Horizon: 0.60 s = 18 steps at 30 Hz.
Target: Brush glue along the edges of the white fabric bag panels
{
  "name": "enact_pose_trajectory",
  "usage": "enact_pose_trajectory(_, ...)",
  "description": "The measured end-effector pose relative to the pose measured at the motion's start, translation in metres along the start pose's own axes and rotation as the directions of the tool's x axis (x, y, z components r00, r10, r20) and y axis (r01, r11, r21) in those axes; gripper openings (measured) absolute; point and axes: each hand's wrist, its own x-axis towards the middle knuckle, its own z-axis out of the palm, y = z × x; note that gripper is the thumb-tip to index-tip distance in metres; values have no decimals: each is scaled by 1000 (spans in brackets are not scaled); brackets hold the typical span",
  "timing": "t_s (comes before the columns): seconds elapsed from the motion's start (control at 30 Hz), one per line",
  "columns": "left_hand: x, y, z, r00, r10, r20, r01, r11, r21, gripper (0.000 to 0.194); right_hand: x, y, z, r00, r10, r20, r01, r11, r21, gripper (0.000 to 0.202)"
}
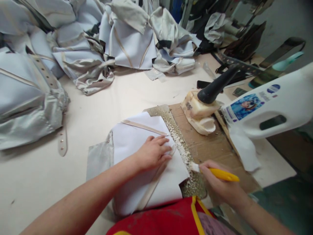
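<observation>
A white fabric piece [137, 147] with two beige strips lies in front of me, a silvery-grey flap [97, 163] showing at its left. My left hand [155, 151] rests on it, fingers spread near its right edge. Along that edge runs a board crusted with dried, flaky residue [178, 140]. My right hand [217, 178] grips a brush with a yellow handle [226, 175]. The brush's pale bristles touch or hover just over the crusted board beside the fabric; I cannot tell which.
Cardboard [202, 147] lies right of the board, bearing a crusted cream container [199, 111] with a black cone on top. A large white jug [269, 101] stands at the right. Half-sewn grey and white bags [132, 39] are heaped along the back and left [26, 98]. A dark phone-like object [203, 85] lies behind.
</observation>
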Motion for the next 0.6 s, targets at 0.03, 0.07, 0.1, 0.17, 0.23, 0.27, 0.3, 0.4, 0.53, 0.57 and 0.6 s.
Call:
enact_pose_trajectory(0.03,3,-13,-11,996,-85,-42,86,996,34,33,5,-2,-2,999,18,-48,-17,999,31,29)
enact_pose_trajectory(0.07,7,-29,-22,976,-209,-69,212,976,49,36,9,-4,-3,995,46,-84,-40,997,69,28)
enact_pose_trajectory(0.1,10,-47,-33,935,-349,-66,352,935,41,42,13,-5,-2,991,79,-108,-66,991,113,27)
enact_pose_trajectory(0.17,17,-85,-53,816,-577,38,578,816,-10,63,21,-4,3,982,149,-118,-121,968,219,24)
enact_pose_trajectory(0.23,20,-116,-66,724,-664,187,682,729,-49,74,27,0,11,967,230,-111,-181,925,333,30)
enact_pose_trajectory(0.27,20,-126,-69,707,-665,241,694,717,-58,72,30,2,15,958,265,-108,-206,900,384,34)
enact_pose_trajectory(0.3,20,-133,-71,705,-654,274,692,719,-65,66,33,5,17,950,294,-105,-225,877,424,36)
enact_pose_trajectory(0.4,17,-134,-76,710,-621,334,679,729,-89,47,41,7,17,940,324,-110,-227,830,510,38)
enact_pose_trajectory(0.53,0,-111,-116,760,-550,347,626,763,-160,33,48,5,6,946,289,-149,-128,753,645,29)
enact_pose_trajectory(0.57,-8,-105,-135,778,-555,295,615,770,-173,34,49,4,3,945,283,-167,-100,733,673,28)
enact_pose_trajectory(0.6,-17,-100,-158,797,-563,218,601,774,-198,35,50,3,0,942,283,-182,-79,713,696,29)
